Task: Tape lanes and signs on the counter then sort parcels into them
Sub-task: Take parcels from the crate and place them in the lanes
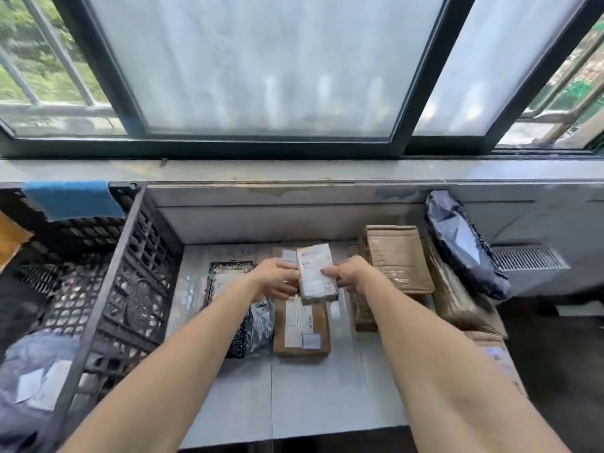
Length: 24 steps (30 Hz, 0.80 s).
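Broadly, I see the grey counter (pixel 310 393) split by thin lines into lanes, so parcels lie in columns. The black crate (pixel 130 273) of bags stands at its left, and brown boxes (pixel 395 256) are stacked at the right. My left hand (pixel 277 279) and right hand (pixel 351 273) pinch a small white-labelled parcel (pixel 315 273) by its sides over the middle lane, label up, probably for reading.

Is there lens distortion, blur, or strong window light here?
Head view: the wide lens curves the window frame; frosted panes glow, the counter is evenly lit; the small parcel in the left hand and right hand has a label too blurred to read.
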{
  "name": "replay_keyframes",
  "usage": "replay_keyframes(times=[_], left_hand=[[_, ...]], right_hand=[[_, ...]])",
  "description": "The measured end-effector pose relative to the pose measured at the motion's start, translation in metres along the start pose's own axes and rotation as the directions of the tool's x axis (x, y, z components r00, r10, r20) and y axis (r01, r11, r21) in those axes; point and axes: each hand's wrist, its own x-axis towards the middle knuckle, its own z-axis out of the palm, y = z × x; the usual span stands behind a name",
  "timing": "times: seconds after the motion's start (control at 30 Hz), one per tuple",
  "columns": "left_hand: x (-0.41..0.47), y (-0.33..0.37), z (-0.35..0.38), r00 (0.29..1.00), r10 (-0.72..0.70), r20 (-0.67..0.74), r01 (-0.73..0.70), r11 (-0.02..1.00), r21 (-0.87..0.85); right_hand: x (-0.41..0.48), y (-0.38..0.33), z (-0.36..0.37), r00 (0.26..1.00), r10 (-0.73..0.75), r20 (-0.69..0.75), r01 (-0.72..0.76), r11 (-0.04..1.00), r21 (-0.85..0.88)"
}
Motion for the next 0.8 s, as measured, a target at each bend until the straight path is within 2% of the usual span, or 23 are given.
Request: replay_keyframes(times=[0.07, 0.13, 0.23, 0.4, 0.8], left_hand=[[0.004, -0.019, 0.001, 0.994, -0.098, 0.055, 0.101, 0.994, -0.048], [0.009, -0.032, -0.001, 0.988, -0.148, 0.034, 0.150, 0.988, -0.040], [0.018, -0.048, -0.007, 0.986, -0.157, -0.052, 0.159, 0.987, 0.036], [0.033, -0.068, -0.014, 0.966, -0.227, -0.122, 0.234, 0.971, 0.046], [0.041, -0.068, -0.013, 0.957, -0.223, -0.187, 0.239, 0.968, 0.072]], right_hand=[[0.009, 0.014, 0.013, 0.997, 0.075, 0.015, -0.072, 0.986, -0.149], [0.015, 0.024, 0.028, 0.992, 0.115, 0.057, -0.100, 0.969, -0.225], [0.032, 0.035, 0.054, 0.989, 0.111, 0.102, -0.090, 0.978, -0.189], [0.052, 0.041, 0.091, 0.989, 0.137, 0.062, -0.121, 0.970, -0.211], [0.062, 0.039, 0.097, 0.993, 0.114, 0.009, -0.106, 0.946, -0.306]])
